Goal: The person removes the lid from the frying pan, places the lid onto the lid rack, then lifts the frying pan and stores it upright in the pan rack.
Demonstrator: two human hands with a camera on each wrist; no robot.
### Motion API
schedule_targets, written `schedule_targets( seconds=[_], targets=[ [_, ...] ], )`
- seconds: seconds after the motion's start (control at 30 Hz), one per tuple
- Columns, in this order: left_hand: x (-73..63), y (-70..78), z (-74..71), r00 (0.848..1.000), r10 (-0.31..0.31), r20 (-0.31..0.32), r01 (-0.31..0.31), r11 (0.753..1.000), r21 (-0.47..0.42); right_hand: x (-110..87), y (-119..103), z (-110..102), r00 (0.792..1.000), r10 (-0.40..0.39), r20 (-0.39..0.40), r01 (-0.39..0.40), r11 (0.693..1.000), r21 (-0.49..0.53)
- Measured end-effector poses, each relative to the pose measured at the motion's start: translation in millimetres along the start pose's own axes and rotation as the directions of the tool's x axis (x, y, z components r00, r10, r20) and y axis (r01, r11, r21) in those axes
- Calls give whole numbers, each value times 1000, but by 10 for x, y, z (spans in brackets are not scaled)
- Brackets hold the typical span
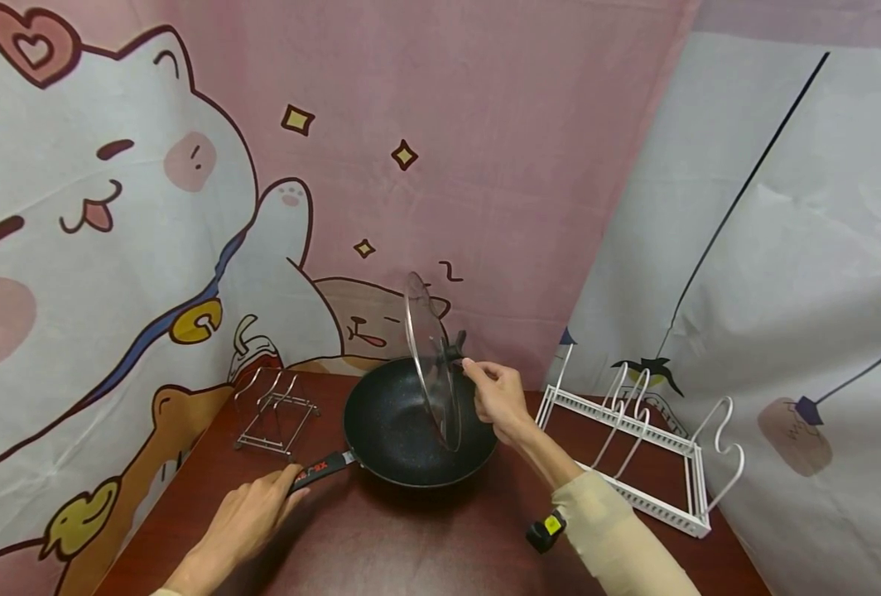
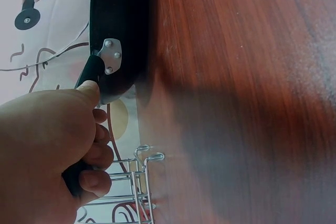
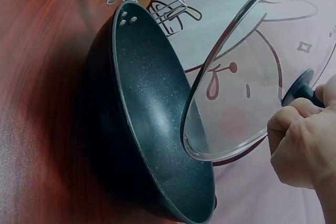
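A dark speckled wok (image 1: 392, 430) sits on the reddish-brown table, its black handle (image 1: 320, 473) pointing to the lower left. My left hand (image 1: 250, 509) grips that handle; in the left wrist view the fingers (image 2: 100, 153) curl round it below the riveted bracket (image 2: 111, 56). Over the wok, a clear glass lid (image 1: 429, 372) with a metal rim stands tilted nearly upright. My right hand (image 1: 502, 400) holds the lid by its black knob (image 1: 453, 348). The right wrist view shows the lid's lower rim (image 3: 191, 148) over the wok's opening; whether they touch I cannot tell.
A small chrome wire rack (image 1: 276, 414) stands left of the wok. To the right is a larger white rack (image 1: 634, 447) with upright curved dividers. A printed cartoon cloth (image 1: 485, 165) hangs behind the table (image 1: 381, 546).
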State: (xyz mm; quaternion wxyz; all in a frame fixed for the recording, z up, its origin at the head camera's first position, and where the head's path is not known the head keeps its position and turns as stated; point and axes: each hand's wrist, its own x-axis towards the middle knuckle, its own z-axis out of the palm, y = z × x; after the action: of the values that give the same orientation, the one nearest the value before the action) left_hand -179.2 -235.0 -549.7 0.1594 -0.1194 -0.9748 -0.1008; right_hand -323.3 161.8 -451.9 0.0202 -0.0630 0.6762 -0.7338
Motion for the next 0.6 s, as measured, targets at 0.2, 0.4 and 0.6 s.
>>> schedule_targets(
  seconds=[0.2,0.4,0.6],
  targets=[
    [-5,-7,14,998,35,-45,-34,999,14,-22,6,-13,1000,-5,13,4,999,37],
    [-12,-5,9,997,39,-65,-38,999,14,-26,19,-21,999,-18,27,17,998,53],
    [-4,-1,12,998,33,-47,-32,999,9,-24,35,-25,999,-26,24,24,997,76]
  ],
)
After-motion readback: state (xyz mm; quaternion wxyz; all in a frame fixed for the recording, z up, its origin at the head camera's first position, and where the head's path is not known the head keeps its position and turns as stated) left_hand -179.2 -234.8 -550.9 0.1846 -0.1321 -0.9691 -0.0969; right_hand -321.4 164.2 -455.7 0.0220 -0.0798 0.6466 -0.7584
